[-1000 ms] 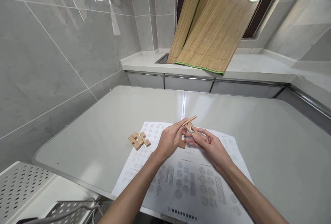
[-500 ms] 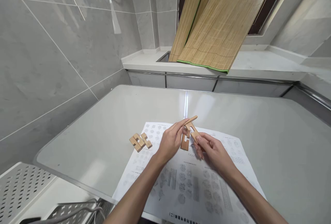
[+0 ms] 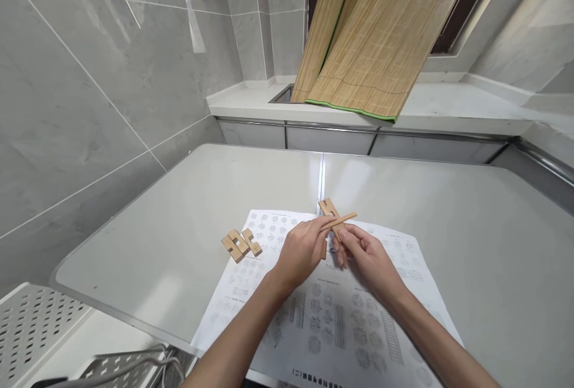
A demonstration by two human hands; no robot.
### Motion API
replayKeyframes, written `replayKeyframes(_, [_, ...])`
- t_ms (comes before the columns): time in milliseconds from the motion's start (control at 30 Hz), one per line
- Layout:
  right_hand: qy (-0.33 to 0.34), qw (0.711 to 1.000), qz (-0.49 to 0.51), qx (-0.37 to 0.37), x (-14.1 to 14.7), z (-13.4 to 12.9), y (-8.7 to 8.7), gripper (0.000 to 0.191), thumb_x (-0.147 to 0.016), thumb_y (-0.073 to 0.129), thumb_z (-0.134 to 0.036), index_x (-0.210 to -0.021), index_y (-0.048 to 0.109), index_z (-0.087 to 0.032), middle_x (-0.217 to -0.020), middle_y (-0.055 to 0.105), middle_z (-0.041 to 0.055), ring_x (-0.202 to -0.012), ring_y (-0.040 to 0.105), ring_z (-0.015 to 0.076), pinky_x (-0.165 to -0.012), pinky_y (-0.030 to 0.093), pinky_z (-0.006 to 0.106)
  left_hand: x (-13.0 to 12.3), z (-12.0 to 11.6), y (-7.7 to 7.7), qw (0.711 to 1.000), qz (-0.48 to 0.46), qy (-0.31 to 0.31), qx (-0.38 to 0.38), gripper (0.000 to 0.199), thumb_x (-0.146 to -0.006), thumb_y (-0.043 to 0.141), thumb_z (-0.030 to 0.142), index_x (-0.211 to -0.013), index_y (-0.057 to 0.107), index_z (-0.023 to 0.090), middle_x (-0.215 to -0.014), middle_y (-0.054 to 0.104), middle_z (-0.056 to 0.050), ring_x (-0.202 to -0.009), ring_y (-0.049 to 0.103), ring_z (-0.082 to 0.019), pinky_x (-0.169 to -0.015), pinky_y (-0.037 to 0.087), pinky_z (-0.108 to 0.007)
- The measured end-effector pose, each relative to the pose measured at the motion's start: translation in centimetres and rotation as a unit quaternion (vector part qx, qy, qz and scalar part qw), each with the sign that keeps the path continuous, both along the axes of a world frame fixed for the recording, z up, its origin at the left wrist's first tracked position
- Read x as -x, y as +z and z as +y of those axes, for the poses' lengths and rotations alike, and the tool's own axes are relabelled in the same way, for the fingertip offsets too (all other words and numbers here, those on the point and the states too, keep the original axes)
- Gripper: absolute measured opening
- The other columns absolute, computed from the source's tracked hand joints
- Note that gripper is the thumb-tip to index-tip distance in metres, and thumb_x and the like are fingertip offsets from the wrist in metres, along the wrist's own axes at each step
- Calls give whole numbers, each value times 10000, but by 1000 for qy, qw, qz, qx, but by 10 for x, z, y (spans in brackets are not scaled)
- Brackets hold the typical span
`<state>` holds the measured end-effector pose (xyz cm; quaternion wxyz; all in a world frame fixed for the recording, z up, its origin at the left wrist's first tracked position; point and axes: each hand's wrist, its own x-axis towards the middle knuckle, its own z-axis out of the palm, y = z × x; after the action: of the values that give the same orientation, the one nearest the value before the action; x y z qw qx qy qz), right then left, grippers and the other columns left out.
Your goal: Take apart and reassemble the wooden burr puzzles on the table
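Over a printed paper sheet (image 3: pixel 359 328), my left hand (image 3: pixel 302 247) grips a thin wooden stick (image 3: pixel 347 218) that points to the right. The stick crosses a flat, notched wooden piece (image 3: pixel 327 205), whose lower end is pinched in my right hand (image 3: pixel 365 251). Below them, a darker wooden piece (image 3: pixel 323 250) shows only in part; my left hand covers the rest, and what supports it cannot be made out. To the left, notched wooden blocks (image 3: pixel 237 246) lie together at the sheet's edge, one of them (image 3: pixel 252 242) at their right.
The sheet lies on a pale table (image 3: pixel 201 185) with a centre seam. Behind it are a white ledge (image 3: pixel 457 104) and a hanging bamboo mat (image 3: pixel 372 47). A white perforated rack (image 3: pixel 36 328) and grey cables (image 3: pixel 130 367) are at the lower left.
The stick in my left hand has moved right and down across the flat piece. More of that piece's upper end now shows beyond the stick, and the darker piece is more hidden.
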<state>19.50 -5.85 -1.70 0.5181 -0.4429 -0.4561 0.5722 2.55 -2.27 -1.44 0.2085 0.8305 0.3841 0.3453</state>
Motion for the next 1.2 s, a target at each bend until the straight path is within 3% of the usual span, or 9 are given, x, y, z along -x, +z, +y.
replayKeyframes(367, [3,1000,-5,-2,3,-1,1,404,-933,669,-616,-899,684,-214,-706,651,14,-580,566,163,-613,495,326,-1,-1,-9,999,17,14,-38,296,-1066,371,206,-1278,578,208,-1084,754,-90,-925,719,-227,-821,566,-363])
replayKeyframes(533, [-9,999,34,5,1,0,-3,383,-933,681,-595,-953,704,-213,-749,663,22,-615,577,171,-611,491,324,-2,-1,-4,999,15,16,-39,285,-1070,403,277,-1307,555,235,-1135,738,-82,-973,706,-238,-868,542,-372])
replayKeyframes(700, [-69,996,64,6,-3,3,-4,342,-906,730,-558,-919,698,-218,-860,681,40,-629,555,154,-625,488,325,-3,-1,1,995,2,77,-69,248,-992,554,329,-1210,528,215,-1028,681,-91,-945,652,-255,-845,496,-384])
replayKeyframes(833, [-106,991,79,1,-6,6,-6,319,-907,743,-534,-896,684,-220,-877,662,30,-632,547,142,-603,466,306,-1,0,2,982,58,152,-97,323,-825,724,407,-980,526,205,-957,581,-81,-900,566,-270,-783,463,-396])
replayKeyframes(967, [-111,990,88,-1,-9,7,-10,337,-891,755,-548,-881,678,-219,-880,658,35,-623,545,143,-571,466,305,3,3,-3,973,109,183,-90,344,-765,777,439,-822,521,216,-932,550,-72,-925,527,-280,-811,457,-428])
replayKeyframes(1067, [-115,989,89,-2,-10,8,-11,344,-884,760,-552,-878,679,-218,-874,661,30,-610,544,135,-552,462,297,4,4,-7,972,121,181,-87,325,-787,773,422,-737,524,220,-886,560,-71,-955,538,-294,-833,454,-442])
replayKeyframes(1200, [-122,988,90,-3,-10,9,-9,354,-874,767,-559,-872,678,-216,-861,659,29,-591,541,131,-529,461,291,4,5,-8,978,121,151,-76,219,-896,673,344,-772,551,212,-833,599,-64,-873,568,-263,-770,438,-402])
